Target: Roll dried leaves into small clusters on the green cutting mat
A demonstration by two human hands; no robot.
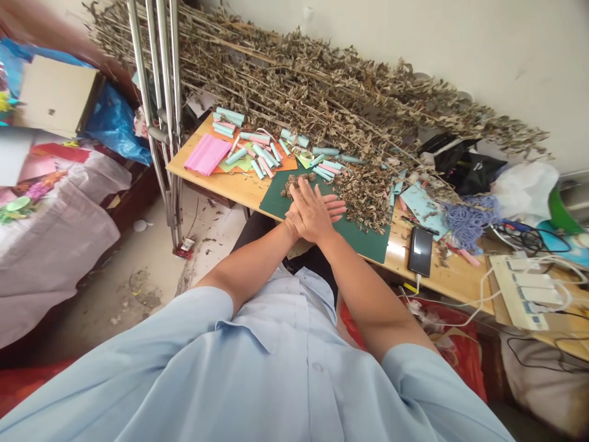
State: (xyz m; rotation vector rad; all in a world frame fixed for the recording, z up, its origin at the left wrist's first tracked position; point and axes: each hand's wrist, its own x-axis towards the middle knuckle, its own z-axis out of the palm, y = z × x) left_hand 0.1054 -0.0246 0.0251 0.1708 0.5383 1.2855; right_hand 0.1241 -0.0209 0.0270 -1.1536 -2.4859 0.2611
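Observation:
Both hands meet over the near edge of the green mat [372, 244]. My right hand [313, 213] lies across the top, palm down, its fingers stretched toward the upper left. Underneath, my left hand [334, 207] points its straight fingers to the right. The palms press together, and whatever may be between them is hidden. Small brown clumps [291, 183] rest on the mat just beyond my fingertips. A heap of dry crumpled leaves [368, 199] is to their right. Behind are rolled blue and pink paper tubes [264, 156] and a pink paper stack [208, 155].
Long dried stalks [294, 86] lean along the wall behind the wooden table [251, 187]. Metal crutches [161, 116] stand at its left end. On the right are a phone [420, 252] on a cable, blue yarn [469, 220] and a power strip [518, 294].

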